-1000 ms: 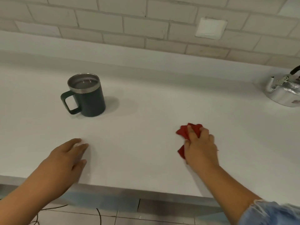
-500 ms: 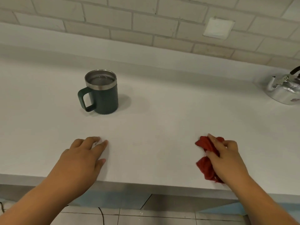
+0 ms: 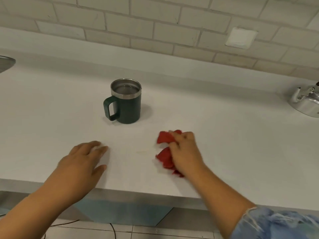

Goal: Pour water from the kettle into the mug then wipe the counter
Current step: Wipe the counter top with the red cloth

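A dark green mug [image 3: 127,107] with a steel rim stands upright on the white counter [image 3: 224,135], water inside it, handle to the left. At the far right edge sits a shiny metal kettle [image 3: 307,104], partly cut off. My right hand [image 3: 186,150] presses a crumpled red cloth [image 3: 164,149] onto the counter, below and right of the mug. Flat on the counter near the front edge lies my left hand [image 3: 82,161], fingers spread, holding nothing.
A tiled wall with a white blank plate [image 3: 240,37] runs behind the counter. A grey round object [image 3: 6,63] shows at the far left edge. The counter's front edge [image 3: 138,194] runs under my wrists, with floor tiles and a cable below.
My right hand has slid the red cloth leftward, closer to the mug and to my left hand. The view has shifted, so the mug sits nearer the middle.
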`<state>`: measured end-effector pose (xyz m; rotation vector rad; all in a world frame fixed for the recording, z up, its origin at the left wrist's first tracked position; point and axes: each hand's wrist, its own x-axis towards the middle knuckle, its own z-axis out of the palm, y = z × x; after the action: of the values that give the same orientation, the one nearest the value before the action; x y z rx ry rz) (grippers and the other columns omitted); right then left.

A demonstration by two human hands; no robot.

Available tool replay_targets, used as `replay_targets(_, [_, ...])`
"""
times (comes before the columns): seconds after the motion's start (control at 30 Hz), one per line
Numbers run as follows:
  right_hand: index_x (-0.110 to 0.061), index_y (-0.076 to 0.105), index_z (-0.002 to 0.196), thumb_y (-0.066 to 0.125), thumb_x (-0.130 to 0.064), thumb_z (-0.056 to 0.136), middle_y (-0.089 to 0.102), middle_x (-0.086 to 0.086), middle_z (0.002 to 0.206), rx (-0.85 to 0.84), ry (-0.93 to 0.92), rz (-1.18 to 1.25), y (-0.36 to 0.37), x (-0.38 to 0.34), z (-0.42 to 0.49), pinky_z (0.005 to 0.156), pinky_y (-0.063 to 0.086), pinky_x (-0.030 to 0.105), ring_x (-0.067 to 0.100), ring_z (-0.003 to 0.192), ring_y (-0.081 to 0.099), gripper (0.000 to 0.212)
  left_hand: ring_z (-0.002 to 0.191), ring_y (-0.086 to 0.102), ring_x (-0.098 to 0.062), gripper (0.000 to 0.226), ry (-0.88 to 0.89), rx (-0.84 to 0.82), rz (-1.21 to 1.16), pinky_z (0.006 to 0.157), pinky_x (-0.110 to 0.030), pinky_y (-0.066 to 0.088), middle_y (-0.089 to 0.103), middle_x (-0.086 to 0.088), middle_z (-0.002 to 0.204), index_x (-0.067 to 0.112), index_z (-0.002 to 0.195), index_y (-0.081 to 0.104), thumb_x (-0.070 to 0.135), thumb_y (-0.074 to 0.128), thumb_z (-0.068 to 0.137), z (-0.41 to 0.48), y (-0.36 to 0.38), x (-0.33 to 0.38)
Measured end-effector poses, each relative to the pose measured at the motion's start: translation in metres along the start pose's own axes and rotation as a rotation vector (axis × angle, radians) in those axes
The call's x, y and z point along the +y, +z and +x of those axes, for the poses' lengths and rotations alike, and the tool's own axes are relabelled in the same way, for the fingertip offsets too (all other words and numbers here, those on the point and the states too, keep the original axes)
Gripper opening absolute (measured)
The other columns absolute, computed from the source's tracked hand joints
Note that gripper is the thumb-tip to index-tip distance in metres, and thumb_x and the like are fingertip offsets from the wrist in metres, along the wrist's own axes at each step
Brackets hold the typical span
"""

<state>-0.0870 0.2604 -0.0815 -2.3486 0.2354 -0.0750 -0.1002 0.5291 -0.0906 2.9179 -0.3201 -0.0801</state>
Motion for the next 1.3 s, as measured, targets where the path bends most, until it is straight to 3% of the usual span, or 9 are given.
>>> replay_targets(0.17, [-0.028,0.056,0.129,0.042,-0.027,0.089,0.039,0.007,0.126,0.281,0.278,-0.05,-0.079,0.059,0.05,0.089,0.052,0.043,0.03,0.102,0.057,0.041,0.133,0.036,-0.03,0.058,-0.136,-0.007,0.012,0.101,-0.045,0.041,0.037,0.0,0.149,0.03,0.14,0.04,0.048,0.052,0.085,-0.006,-0.009,-0.028])
replay_targets(0.27, [-0.025,0.048,0.133,0.044,-0.028,0.093,0.04,0.008,0.129,0.259,0.387,-0.148,-0.083,0.074,0.06,0.072,0.054,0.021,0.02,0.095,0.051,0.04,0.136,0.031,-0.024,0.058,-0.124,-0.022,0.013,0.102,-0.039,0.04,0.03,0.006,0.152,0.036,0.142,0.032,0.053,0.043,0.088,-0.006,-0.008,-0.03])
replay_targets(0.37, [-0.023,0.039,0.139,0.045,-0.033,0.093,0.032,0.012,0.141,0.258,0.301,-0.3,-0.052,0.062,0.074,0.099,0.044,0.044,0.035,0.12,0.043,0.047,0.136,0.03,-0.022,0.059,-0.116,-0.03,0.003,0.103,-0.038,0.041,0.028,0.008,0.152,0.039,0.143,0.029,0.056,0.041,0.087,-0.004,-0.008,-0.033])
replay_targets(0.6, [-0.034,0.042,0.137,0.048,-0.023,0.091,0.031,-0.002,0.14,-0.091,-0.199,-0.333,0.038,-0.022,0.047,0.088,0.044,0.022,0.022,0.114,0.046,0.048,0.135,0.03,-0.022,0.06,-0.113,-0.043,0.005,0.103,-0.039,0.042,0.029,0.008,0.151,0.041,0.142,0.028,0.058,0.041,0.086,-0.003,-0.008,-0.035])
replay_targets(0.73, [-0.034,0.049,0.135,0.042,-0.017,0.095,0.035,-0.006,0.124,-0.418,-0.258,-0.129,0.036,-0.04,0.03,0.092,0.039,0.017,0.011,0.102,0.047,0.044,0.134,0.031,-0.022,0.06,-0.116,-0.042,-0.004,0.102,-0.04,0.042,0.031,0.008,0.15,0.041,0.141,0.03,0.058,0.042,0.085,-0.003,-0.01,-0.035])
replay_targets(0.9, [-0.037,0.066,0.114,0.046,-0.033,0.083,0.048,0.006,0.118,-0.033,-0.02,0.072,-0.03,0.001,0.028,0.097,0.048,0.04,0.024,0.101,0.06,0.037,0.133,0.032,-0.024,0.06,-0.11,-0.04,0.001,0.1,-0.04,0.044,0.032,0.006,0.15,0.038,0.142,0.032,0.057,0.042,0.086,-0.004,-0.009,-0.035])
replay_targets(1.07, [-0.029,0.023,0.148,0.037,-0.033,0.096,0.025,0.003,0.14,-0.032,0.013,-0.538,-0.002,0.011,-0.031,0.094,0.046,0.031,0.021,0.112,0.049,0.054,0.135,0.029,-0.022,0.06,-0.113,-0.047,0.011,0.102,-0.038,0.043,0.029,0.007,0.151,0.039,0.143,0.028,0.058,0.039,0.087,-0.003,-0.009,-0.035])
replay_targets(1.2, [-0.02,0.015,0.15,0.039,-0.026,0.096,0.022,0.006,0.141,-0.083,-0.108,-0.547,0.047,-0.037,-0.036,0.099,0.042,0.034,0.024,0.113,0.044,0.059,0.135,0.029,-0.021,0.06,-0.101,-0.048,0.017,0.104,-0.038,0.042,0.028,0.007,0.152,0.039,0.143,0.027,0.058,0.039,0.087,-0.004,-0.009,-0.035])
replay_targets(1.3, [-0.027,0.021,0.149,0.036,-0.038,0.098,0.024,-0.001,0.139,-0.154,-0.205,-0.344,0.067,-0.058,-0.034,0.098,0.043,0.028,0.02,0.117,0.045,0.054,0.141,0.02,-0.022,0.061,-0.127,-0.084,0.026,0.113,-0.037,0.03,0.021,0.003,0.155,0.031,0.146,0.023,0.051,0.039,0.091,-0.004,-0.008,-0.029])
